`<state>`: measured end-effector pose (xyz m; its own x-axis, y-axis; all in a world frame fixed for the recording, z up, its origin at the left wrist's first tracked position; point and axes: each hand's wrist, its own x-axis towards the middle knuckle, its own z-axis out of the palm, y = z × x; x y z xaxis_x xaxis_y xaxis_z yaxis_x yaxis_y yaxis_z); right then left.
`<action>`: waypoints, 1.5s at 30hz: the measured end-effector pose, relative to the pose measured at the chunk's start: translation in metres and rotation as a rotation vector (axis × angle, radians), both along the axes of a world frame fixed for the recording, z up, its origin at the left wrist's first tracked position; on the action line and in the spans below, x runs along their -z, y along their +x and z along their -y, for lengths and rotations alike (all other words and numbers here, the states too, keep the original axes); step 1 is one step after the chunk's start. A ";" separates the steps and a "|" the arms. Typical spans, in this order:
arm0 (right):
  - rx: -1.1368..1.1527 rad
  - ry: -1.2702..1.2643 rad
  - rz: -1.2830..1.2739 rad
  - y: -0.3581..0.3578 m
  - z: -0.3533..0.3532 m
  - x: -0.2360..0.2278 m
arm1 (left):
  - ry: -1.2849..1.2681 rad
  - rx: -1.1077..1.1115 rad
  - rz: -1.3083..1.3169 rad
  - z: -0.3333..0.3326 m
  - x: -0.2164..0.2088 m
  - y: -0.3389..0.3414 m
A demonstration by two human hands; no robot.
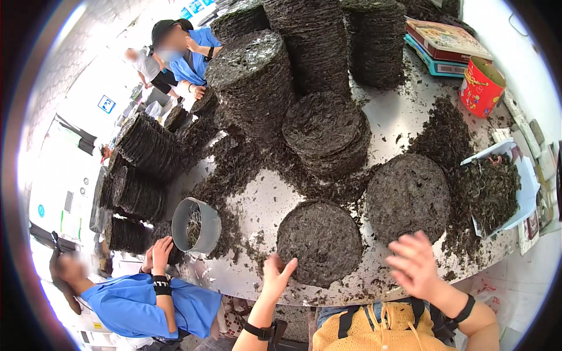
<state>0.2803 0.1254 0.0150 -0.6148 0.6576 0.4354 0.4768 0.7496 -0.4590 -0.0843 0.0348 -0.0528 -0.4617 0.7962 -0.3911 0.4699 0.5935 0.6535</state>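
Two round, dark cakes of what looks like dried seaweed lie flat in front of me: the left cake (319,243) and the right cake (408,196). Beside the lower left rim of the left cake is my left hand (277,276), its thumb stretched out and nothing visible in it. My right hand (414,263) is at the near edge of the right cake, fingers spread and holding nothing; whether it touches the cake I cannot tell. A short stack of similar cakes (325,131) stands just beyond them.
Tall stacks of cakes (252,88) rise at the back of the metal table (252,199), among loose dark flakes. A grey tub (209,231) stands left; a white bin of scraps (527,187) and red tin (481,88) stand right. A person in blue (146,304) works at left, others farther back.
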 end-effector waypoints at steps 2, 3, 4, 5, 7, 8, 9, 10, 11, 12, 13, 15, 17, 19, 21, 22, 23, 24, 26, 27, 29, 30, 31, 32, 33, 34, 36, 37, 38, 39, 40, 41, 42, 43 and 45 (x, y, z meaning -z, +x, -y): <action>-0.164 -0.051 0.031 -0.021 0.003 0.006 | 0.003 -0.082 0.143 -0.009 -0.008 0.010; -0.206 -0.092 0.038 -0.030 0.006 0.011 | 0.026 -0.114 0.240 -0.013 -0.012 0.013; -0.245 -0.135 0.044 -0.039 0.008 0.012 | 0.047 -0.143 0.337 -0.018 -0.018 0.017; -0.250 -0.160 0.051 -0.050 0.007 0.008 | 0.109 -0.205 0.405 -0.021 -0.030 0.025; -0.260 -0.224 0.063 -0.071 0.005 -0.002 | 0.227 -0.337 0.719 -0.018 -0.049 0.036; -0.252 -0.222 0.062 -0.076 0.004 0.003 | 0.283 -0.405 0.875 -0.018 -0.052 0.038; -0.241 -0.215 0.060 -0.080 0.001 0.010 | 0.311 -0.420 0.950 -0.011 -0.052 0.037; -0.238 -0.209 0.058 -0.085 0.000 0.013 | 0.286 -0.300 0.986 -0.004 -0.046 0.034; -0.224 -0.192 -0.003 -0.085 -0.002 0.009 | 0.259 -0.179 1.021 0.001 -0.037 0.032; -0.242 -0.203 -0.027 -0.086 -0.003 0.009 | 0.227 -0.062 1.057 0.003 -0.034 0.033; -0.258 -0.214 -0.052 -0.086 -0.004 0.009 | 0.296 -0.044 1.037 0.013 -0.040 0.047; -0.260 -0.199 -0.088 -0.087 -0.005 0.002 | 0.210 -0.121 1.133 0.015 -0.032 0.061; -0.258 -0.244 -0.131 -0.086 -0.003 0.001 | 0.263 -0.207 1.202 0.015 -0.032 0.069; -0.238 -0.287 -0.178 -0.083 -0.005 -0.006 | 0.300 -0.188 1.270 0.010 -0.035 0.070; -0.251 -0.287 -0.174 -0.077 -0.008 -0.013 | 0.315 -0.165 1.299 0.010 -0.032 0.071; -0.252 -0.286 -0.171 -0.073 -0.009 -0.016 | 0.320 -0.149 1.316 0.011 -0.030 0.072; -0.242 -0.210 -0.121 -0.073 -0.007 -0.020 | 0.377 -0.038 1.319 0.014 -0.029 0.071; -0.225 -0.145 -0.092 -0.073 -0.002 -0.020 | 0.429 -0.026 1.288 0.013 -0.037 0.082; -0.168 -0.200 -0.140 -0.074 0.007 -0.023 | 0.294 -0.218 1.061 0.011 -0.049 0.094; -0.169 -0.280 -0.176 -0.071 0.007 -0.025 | 0.322 -0.252 1.091 0.008 -0.059 0.099; 0.060 -0.594 -0.385 -0.055 0.005 -0.045 | 0.356 -0.327 1.080 0.013 -0.062 0.100; 0.167 -0.752 -0.496 -0.048 0.005 -0.052 | 0.337 -0.352 1.064 0.020 -0.060 0.093; 0.287 -0.664 -0.595 -0.032 0.001 -0.048 | 0.396 -0.249 0.977 0.031 -0.036 0.083; 0.455 -0.779 -0.691 -0.020 0.001 -0.050 | 0.424 -0.211 0.974 0.033 -0.026 0.079; 0.506 -0.723 -0.822 -0.008 -0.006 -0.046 | 0.453 -0.174 0.967 0.036 -0.018 0.074; 0.528 -0.725 -0.853 0.011 -0.015 -0.025 | 0.438 -0.187 1.053 0.033 -0.029 0.076; 0.588 -0.780 -0.867 0.042 -0.030 0.001 | 0.391 -0.212 1.224 0.028 -0.054 0.082; 0.656 -0.677 -0.863 0.046 -0.031 0.007 | 0.383 -0.238 1.201 0.026 -0.064 0.087; 0.721 -0.573 -0.856 0.049 -0.030 0.013 | 0.375 -0.264 1.177 0.024 -0.072 0.091; 0.775 -0.476 -0.847 0.051 -0.030 0.015 | 0.373 -0.300 1.147 0.023 -0.076 0.094; 0.760 -0.449 -0.784 0.053 -0.029 0.012 | 0.381 -0.290 1.148 0.025 -0.071 0.092; 0.744 -0.422 -0.720 0.057 -0.028 0.007 | 0.388 -0.280 1.150 0.028 -0.061 0.085; 0.727 -0.399 -0.657 0.059 -0.026 0.001 | 0.394 -0.274 1.149 0.031 -0.055 0.082; 0.618 -0.412 -0.587 0.061 -0.027 -0.005 | 0.349 -0.450 1.081 0.029 -0.075 0.092; 0.534 -0.448 -0.551 0.051 -0.028 -0.022 | 0.357 -0.360 0.993 0.033 -0.065 0.085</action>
